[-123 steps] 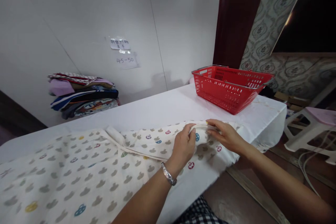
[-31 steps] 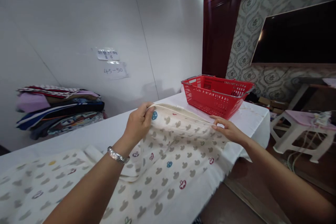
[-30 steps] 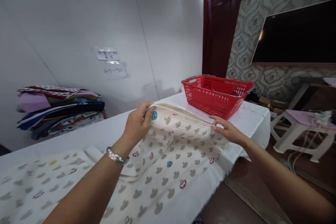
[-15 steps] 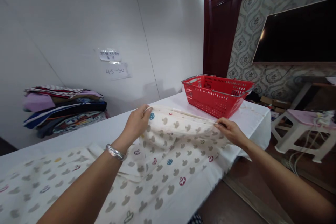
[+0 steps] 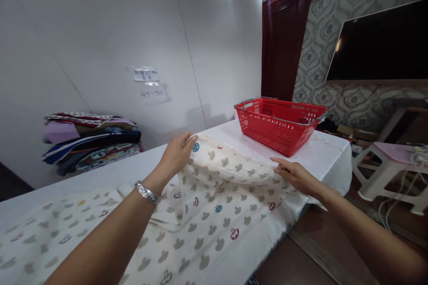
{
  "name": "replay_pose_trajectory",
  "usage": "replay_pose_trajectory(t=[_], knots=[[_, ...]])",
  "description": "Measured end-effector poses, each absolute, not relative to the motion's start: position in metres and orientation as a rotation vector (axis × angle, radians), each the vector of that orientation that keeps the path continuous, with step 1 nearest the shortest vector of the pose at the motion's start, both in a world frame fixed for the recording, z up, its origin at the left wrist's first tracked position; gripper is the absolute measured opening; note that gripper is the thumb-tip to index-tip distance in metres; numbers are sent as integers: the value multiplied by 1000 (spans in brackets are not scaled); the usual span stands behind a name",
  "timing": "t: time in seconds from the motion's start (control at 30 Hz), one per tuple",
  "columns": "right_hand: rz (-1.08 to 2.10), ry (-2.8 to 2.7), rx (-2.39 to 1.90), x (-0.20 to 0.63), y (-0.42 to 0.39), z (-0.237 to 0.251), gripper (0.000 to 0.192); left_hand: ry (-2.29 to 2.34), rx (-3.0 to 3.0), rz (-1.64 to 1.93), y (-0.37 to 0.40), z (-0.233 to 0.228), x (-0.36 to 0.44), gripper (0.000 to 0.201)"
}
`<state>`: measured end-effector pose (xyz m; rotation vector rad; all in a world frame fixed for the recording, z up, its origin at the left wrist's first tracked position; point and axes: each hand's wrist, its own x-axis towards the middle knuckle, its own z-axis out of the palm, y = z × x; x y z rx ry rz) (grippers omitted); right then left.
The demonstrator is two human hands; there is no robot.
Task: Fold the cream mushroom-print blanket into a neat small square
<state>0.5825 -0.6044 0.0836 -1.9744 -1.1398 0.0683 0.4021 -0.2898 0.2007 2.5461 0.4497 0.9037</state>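
The patterned cloth (image 5: 207,213) lay spread across the white table (image 5: 321,151), cream-coloured, printed with grey shapes and a few red and blue ones. Its far edge was raised off the table in a low fold running between the two hands; the rest stayed flat and ran out of frame at lower left.

The left hand (image 5: 175,156) was at the left end of the raised edge. Fingers (image 5: 187,139) were curled closed over the hem, with the thumb side under the fabric, so the cloth was pinched between them near a blue print. A silver bracelet (image 5: 147,192) sat on that wrist.

The right hand (image 5: 294,173) was at the right end of the same edge. Its fingers (image 5: 279,162) were stretched nearly straight and lay on top of the hem, close together; the thumb was hidden under the fabric, so whether it gripped or only pressed could not be told.

The red basket (image 5: 281,122) stood on the table just beyond the raised edge, apart from the cloth. A stack of folded clothes (image 5: 90,140) lay at the far left against the wall, well apart from the hands. Two paper labels (image 5: 150,84) were stuck on the wall above the table. A white stool (image 5: 391,169) stood on the floor to the right.
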Motion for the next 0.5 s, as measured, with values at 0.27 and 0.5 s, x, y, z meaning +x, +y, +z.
replay_pose_trajectory(t=[0.27, 0.5], knots=[[152, -1179, -1969, 576, -608, 88, 19, 331, 2443, 793, -311, 208, 398, 31], [-42, -1249, -1924, 550, -566, 89, 46, 255, 2486, 759, -338, 221, 401, 30]])
